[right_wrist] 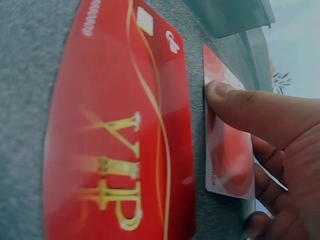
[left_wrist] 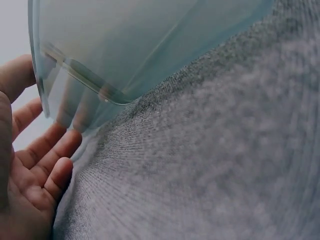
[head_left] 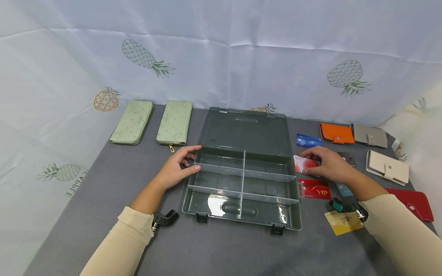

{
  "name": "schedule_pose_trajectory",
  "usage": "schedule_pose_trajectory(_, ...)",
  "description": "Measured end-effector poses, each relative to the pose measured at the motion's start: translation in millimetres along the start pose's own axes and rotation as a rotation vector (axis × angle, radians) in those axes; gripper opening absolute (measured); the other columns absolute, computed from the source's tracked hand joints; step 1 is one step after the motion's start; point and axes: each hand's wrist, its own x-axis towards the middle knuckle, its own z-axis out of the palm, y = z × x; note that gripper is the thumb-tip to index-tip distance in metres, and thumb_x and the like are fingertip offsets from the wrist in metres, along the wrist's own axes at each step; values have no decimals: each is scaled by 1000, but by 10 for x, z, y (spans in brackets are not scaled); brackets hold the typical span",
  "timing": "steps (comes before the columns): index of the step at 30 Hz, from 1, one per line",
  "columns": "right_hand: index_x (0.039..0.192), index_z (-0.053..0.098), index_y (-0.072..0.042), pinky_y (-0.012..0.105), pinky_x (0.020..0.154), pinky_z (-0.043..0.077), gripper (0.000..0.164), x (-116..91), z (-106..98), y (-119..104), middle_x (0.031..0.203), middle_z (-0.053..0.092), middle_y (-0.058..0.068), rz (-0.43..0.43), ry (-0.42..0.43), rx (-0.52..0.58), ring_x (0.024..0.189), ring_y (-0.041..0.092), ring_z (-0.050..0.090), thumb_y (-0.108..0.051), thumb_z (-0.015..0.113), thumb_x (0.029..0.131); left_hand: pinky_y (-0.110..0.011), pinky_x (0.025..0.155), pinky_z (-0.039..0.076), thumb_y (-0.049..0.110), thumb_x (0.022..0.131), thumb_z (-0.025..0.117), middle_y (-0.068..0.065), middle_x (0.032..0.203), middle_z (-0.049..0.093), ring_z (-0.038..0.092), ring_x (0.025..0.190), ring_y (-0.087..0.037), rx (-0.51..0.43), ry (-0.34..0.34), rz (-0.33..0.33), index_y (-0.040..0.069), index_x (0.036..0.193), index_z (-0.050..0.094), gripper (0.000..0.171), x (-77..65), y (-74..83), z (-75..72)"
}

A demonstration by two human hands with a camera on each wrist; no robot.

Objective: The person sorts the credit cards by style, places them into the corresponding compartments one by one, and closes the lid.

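Note:
A clear grey plastic box (head_left: 241,215) with several compartments lies with its lid (head_left: 246,130) folded back. My left hand (head_left: 176,168) rests at the box's left side, thumb and index fingertip right at the rim. In the left wrist view its relaxed fingers (left_wrist: 65,145) sit beside the see-through wall. My right hand (head_left: 326,165) pinches a white-and-red card (head_left: 303,164) by its edges, just right of the box. The right wrist view shows the thumb on one edge of the card (right_wrist: 227,145), the other fingers partly hidden behind it. A red VIP card (right_wrist: 120,125) lies alongside.
Near the right hand lie a blue card (head_left: 308,140), a dark card (head_left: 348,158), a teal card (head_left: 343,189) and a gold card (head_left: 342,222). Orange (head_left: 336,133), grey (head_left: 371,135), cream (head_left: 387,167) and red (head_left: 414,205) card holders sit farther right. Two green wallets (head_left: 132,122) lie back left.

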Motion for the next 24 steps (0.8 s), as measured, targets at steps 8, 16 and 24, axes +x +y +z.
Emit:
schedule_pose_trajectory(8, 122, 69, -8, 32, 74, 54, 29, 58, -135, -71, 108, 67, 9, 34, -34, 78, 94, 28, 58, -12, 81, 97, -33, 86, 50, 8, 94, 80, -15, 147, 59, 61, 117, -31, 2, 15, 8, 8, 153, 59, 62, -27, -35, -9)
schedule_pose_trajectory(16, 123, 67, -4, 27, 81, 58, 20, 99, -416, -86, 114, 67, 11, 64, -152, 237, 103, 27, 60, -7, 70, 103, -34, 86, 50, 11, 94, 80, -13, 146, 59, 62, 116, -30, 21, 20, 10, 10, 153, 59, 63, -34, -23, -4)
schedule_pose_trajectory(24, 126, 62, -1, 33, 80, 59, 23, 187, -756, -231, 114, 66, 11, 72, -194, 322, 98, 24, 62, -6, 65, 104, -34, 85, 51, 11, 94, 81, -13, 146, 60, 63, 114, -29, 31, 22, 21, 11, 152, 60, 62, -10, -32, 14)
